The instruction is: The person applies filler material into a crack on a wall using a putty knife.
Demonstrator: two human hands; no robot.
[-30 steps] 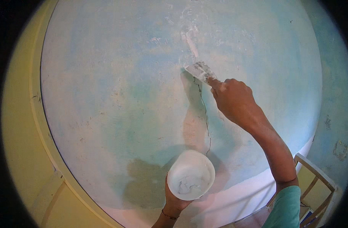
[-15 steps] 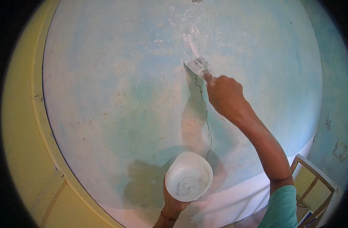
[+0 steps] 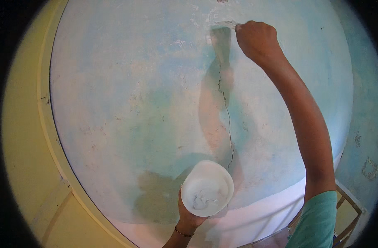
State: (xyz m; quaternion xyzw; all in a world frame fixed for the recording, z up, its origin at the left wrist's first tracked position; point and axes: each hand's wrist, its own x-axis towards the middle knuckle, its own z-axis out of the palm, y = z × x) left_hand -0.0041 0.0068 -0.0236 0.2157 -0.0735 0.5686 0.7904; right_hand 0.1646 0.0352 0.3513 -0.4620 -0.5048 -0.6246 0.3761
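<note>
White putty point(image 3: 203, 201) lay in a pale bowl point(image 3: 206, 168) at the near side of the scene, cupped by the left hand point(image 3: 189, 217); most of its fingers were hidden behind the bowl. Farther off and to the right, the right hand point(image 3: 258, 40) was curled tightly around the handle of a scraper point(image 3: 224, 23). Half a second earlier the blade had stood broad to view over the crack point(image 3: 229, 120); now it had moved farther up the blue-green wall point(image 3: 110, 78) and showed almost edge-on, so I could not tell whether it touched. Bowl and left hand had barely shifted. That left the crack's nearer stretch dark and unfilled, while shadow obscured the farther part beneath the blade.
</note>
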